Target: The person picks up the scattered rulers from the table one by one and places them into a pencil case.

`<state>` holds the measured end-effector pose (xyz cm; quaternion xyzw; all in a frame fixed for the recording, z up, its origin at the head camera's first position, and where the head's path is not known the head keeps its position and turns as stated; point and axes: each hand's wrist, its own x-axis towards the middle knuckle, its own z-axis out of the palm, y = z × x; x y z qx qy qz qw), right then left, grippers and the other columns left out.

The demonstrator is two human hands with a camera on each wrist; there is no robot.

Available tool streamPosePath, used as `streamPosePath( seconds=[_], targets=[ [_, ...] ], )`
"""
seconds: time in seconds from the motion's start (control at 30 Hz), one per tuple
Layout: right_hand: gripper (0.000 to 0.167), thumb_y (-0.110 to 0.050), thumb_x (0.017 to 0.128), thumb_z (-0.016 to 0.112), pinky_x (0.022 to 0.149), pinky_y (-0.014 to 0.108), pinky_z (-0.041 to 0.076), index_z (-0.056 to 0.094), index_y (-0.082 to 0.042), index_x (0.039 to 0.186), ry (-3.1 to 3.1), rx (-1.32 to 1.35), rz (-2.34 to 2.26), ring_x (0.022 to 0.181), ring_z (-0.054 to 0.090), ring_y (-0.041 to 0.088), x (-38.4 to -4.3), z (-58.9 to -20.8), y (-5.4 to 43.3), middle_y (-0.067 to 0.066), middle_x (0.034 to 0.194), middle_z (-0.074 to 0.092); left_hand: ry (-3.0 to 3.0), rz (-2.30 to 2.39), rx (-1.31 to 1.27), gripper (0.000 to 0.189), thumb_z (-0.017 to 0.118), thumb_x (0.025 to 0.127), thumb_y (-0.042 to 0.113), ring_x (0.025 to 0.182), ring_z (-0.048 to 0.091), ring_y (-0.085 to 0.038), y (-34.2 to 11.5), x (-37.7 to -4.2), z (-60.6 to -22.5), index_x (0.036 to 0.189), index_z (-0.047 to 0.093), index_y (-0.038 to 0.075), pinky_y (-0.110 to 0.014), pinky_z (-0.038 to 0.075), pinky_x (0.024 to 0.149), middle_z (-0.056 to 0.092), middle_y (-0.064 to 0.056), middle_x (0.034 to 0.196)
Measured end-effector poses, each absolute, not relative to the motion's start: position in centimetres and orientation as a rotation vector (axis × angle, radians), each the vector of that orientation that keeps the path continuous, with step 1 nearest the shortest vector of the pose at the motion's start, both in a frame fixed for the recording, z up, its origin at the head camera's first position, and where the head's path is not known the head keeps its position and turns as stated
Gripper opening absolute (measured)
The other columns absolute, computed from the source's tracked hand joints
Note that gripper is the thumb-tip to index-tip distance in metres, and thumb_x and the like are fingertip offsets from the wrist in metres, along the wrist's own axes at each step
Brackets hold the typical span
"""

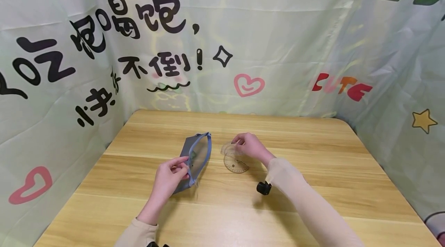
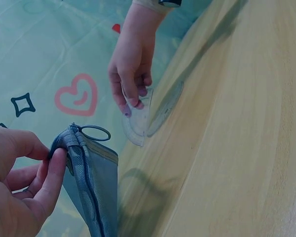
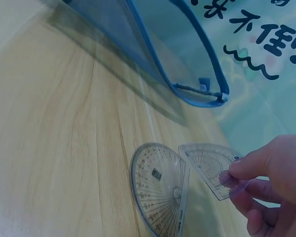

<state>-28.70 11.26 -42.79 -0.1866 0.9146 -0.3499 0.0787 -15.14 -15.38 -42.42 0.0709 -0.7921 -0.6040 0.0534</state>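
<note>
"What's in the right hand [image 1: 255, 147]?"

"Its fingers [image 2: 129, 86], nearly together, pinch a clear template [image 3: 203, 160] by the edge, just right of the head view's centre. Probably light, stiff, slick, crackable; hold it by the rim."

"Around it?"

"A protractor [image 3: 157, 185] just below it, on the desk [image 1: 222, 212]. Left of centre, the left hand [image 1: 168, 177] pinches the soft-looking pouch's [image 1: 186, 147] open mouth."

I'm in a cloth-walled booth: pale-green printed fabric curtains [image 1: 285, 38] hang from nine through twelve to three o'clock around my round-cornered, light-brown wood-grain table [image 1: 215, 216].
</note>
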Motion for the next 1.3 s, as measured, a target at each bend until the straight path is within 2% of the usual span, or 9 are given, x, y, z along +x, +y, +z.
streamPosePath(
  seconds=[0.1, 0.27, 0.5, 0.67, 0.87, 1.3],
  targets=[
    [0.019, -0.007, 0.093, 0.063, 0.061, 0.025, 0.054, 0.07, -0.003, 0.11, 2.716, -0.529, -1.086, 0.076, 0.065, 0.018, -28.6, -42.7, 11.3, 0.012, 0.091, 0.071, -2.404, -1.841, 0.211, 0.033, 0.066, 0.087, -0.002, 0.068, 0.064, -0.007, -15.4, -15.1, -42.4, 0.12, 0.067, -0.005, -0.02, 0.062, 0.065, 0.062, -0.009, 0.085],
    [0.018, -0.005, 0.093, 0.062, 0.06, 0.026, 0.055, 0.068, 0.0, 0.109, 2.659, -0.508, -1.166, 0.072, 0.068, 0.028, -28.4, -42.6, 11.3, 0.016, 0.089, 0.071, -2.397, -1.86, 0.214, 0.034, 0.066, 0.087, -0.002, 0.069, 0.065, -0.008, -15.5, -15.1, -42.4, 0.121, 0.067, -0.005, -0.02, 0.062, 0.065, 0.062, -0.01, 0.087],
    [0.02, -0.001, 0.091, 0.06, 0.07, 0.039, 0.063, 0.066, 0.004, 0.109, 2.574, -0.453, -1.255, 0.072, 0.07, 0.029, -28.0, -42.2, 11.2, 0.021, 0.092, 0.07, -2.403, -1.85, 0.216, 0.034, 0.065, 0.087, -0.001, 0.068, 0.065, -0.007, -15.6, -15.0, -42.2, 0.121, 0.067, -0.005, -0.02, 0.062, 0.065, 0.062, -0.008, 0.086],
    [0.018, -0.001, 0.09, 0.062, 0.07, 0.038, 0.063, 0.067, 0.002, 0.107, 2.562, -0.414, -1.272, 0.071, 0.071, 0.025, -27.8, -42.1, 11.1, 0.018, 0.089, 0.07, -2.402, -1.849, 0.22, 0.034, 0.066, 0.087, -0.002, 0.069, 0.064, -0.007, -15.5, -15.1, -42.4, 0.121, 0.066, -0.006, -0.02, 0.062, 0.065, 0.061, -0.008, 0.085],
    [0.019, 0.001, 0.09, 0.061, 0.07, 0.039, 0.064, 0.066, 0.004, 0.109, 2.511, -0.379, -1.324, 0.074, 0.073, 0.029, -27.5, -41.9, 11.1, 0.021, 0.09, 0.069, -2.398, -1.844, 0.235, 0.033, 0.066, 0.087, -0.002, 0.068, 0.064, -0.005, -15.4, -15.2, -42.4, 0.119, 0.067, -0.007, -0.019, 0.062, 0.065, 0.061, -0.008, 0.085],
    [0.021, 0.0, 0.092, 0.059, 0.07, 0.041, 0.064, 0.065, 0.005, 0.111, 2.445, -0.359, -1.424, 0.08, 0.074, 0.033, -27.1, -41.5, 10.8, 0.02, 0.089, 0.069, -2.411, -1.828, 0.228, 0.033, 0.066, 0.087, -0.001, 0.069, 0.064, -0.007, -15.4, -15.1, -42.3, 0.12, 0.067, -0.006, -0.019, 0.062, 0.065, 0.062, -0.01, 0.086]
  ],
)
